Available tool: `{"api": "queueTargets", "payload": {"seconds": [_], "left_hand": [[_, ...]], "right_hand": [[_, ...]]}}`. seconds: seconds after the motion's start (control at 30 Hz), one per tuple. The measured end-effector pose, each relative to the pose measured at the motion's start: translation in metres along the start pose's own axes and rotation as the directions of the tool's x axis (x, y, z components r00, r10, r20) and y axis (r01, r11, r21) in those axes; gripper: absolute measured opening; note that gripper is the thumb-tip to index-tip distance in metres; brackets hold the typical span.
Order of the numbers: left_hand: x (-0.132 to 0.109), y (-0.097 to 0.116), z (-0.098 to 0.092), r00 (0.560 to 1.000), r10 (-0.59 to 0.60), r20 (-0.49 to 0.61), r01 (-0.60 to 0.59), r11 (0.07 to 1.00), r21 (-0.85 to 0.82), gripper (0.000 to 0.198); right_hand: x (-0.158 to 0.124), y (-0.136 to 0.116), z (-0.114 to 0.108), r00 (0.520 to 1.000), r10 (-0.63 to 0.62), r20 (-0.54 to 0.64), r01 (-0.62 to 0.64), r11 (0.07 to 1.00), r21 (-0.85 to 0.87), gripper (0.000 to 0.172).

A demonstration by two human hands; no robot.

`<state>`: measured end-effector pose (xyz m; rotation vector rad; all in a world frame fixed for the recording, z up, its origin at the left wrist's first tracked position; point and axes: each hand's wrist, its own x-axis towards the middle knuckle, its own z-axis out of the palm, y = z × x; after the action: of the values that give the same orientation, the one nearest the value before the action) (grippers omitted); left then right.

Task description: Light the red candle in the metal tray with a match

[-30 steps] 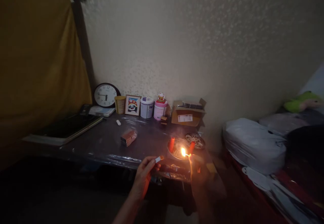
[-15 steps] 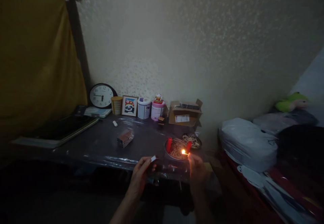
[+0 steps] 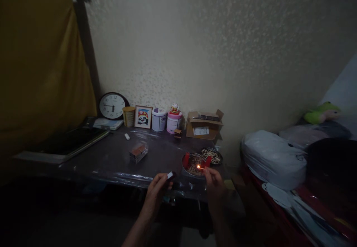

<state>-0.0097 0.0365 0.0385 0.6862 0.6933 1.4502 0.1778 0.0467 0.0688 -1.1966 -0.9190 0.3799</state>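
In dim light my left hand (image 3: 156,191) is closed around a small matchbox (image 3: 170,175) at the table's near edge. My right hand (image 3: 214,182) pinches a burning match (image 3: 200,167), its small flame held over a round metal plate (image 3: 192,164). Two short red candles (image 3: 186,159) stand in that plate, one at the left rim and one at the right. A second round dish (image 3: 212,155) with pale sticks lies just behind it.
The dark table (image 3: 111,157) is covered in plastic film and carries a wrapped packet of matchboxes (image 3: 138,152), a clock (image 3: 112,105), a panda picture (image 3: 143,116), tins, a cardboard box (image 3: 204,125) and a notebook (image 3: 67,143). White bags (image 3: 275,157) lie on a bed at the right.
The flame has shrunk from a bright flare to a small glow, and the scene has darkened. My right hand has moved the match slightly left over the plate. My left hand keeps the matchbox.
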Motion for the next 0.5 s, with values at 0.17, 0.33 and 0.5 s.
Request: {"api": "queueTargets", "payload": {"seconds": [0.17,0.33,0.5], "left_hand": [[-0.001,-0.001,0.001,1.000,0.009,0.010,-0.009,1.000,0.003,0.017],[0.001,-0.002,0.001,1.000,0.001,-0.005,-0.001,1.000,-0.006,0.019],[-0.001,0.001,0.004,1.000,-0.026,0.005,0.026,1.000,0.003,0.019]], "right_hand": [[0.003,-0.003,0.006,0.996,0.027,0.088,-0.031,0.998,0.048,0.024],[0.005,-0.008,0.014,0.993,-0.002,0.122,-0.009,0.996,0.093,0.022],[0.006,-0.012,0.022,0.990,-0.057,0.125,0.040,0.990,0.136,0.021]]}}
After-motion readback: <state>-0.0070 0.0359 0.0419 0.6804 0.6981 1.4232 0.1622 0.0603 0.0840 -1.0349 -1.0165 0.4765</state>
